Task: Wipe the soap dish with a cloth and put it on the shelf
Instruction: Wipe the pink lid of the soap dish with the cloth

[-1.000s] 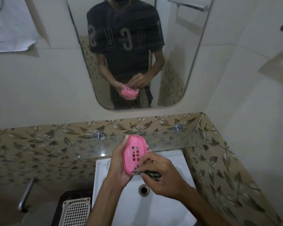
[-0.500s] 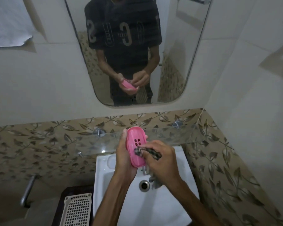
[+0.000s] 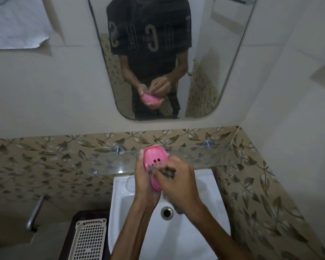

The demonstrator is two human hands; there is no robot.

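Bathroom sink [image 3: 204, 184] sat under a glass shelf [image 3: 204, 155] and mirror [image 3: 223, 53], and above the basin the left hand [image 3: 144, 184] gripped the pink soap dish [image 3: 154, 156] tilted on edge while the right hand [image 3: 178, 182] pinched a dark cloth [image 3: 168, 172] against it, blurry though.

Rounded wall mirror [image 3: 204, 53] at 12 o'clock; leaf-patterned brown tile band [image 3: 45, 162] across centre; white ceramic basin [image 3: 204, 212] at 6 o'clock.
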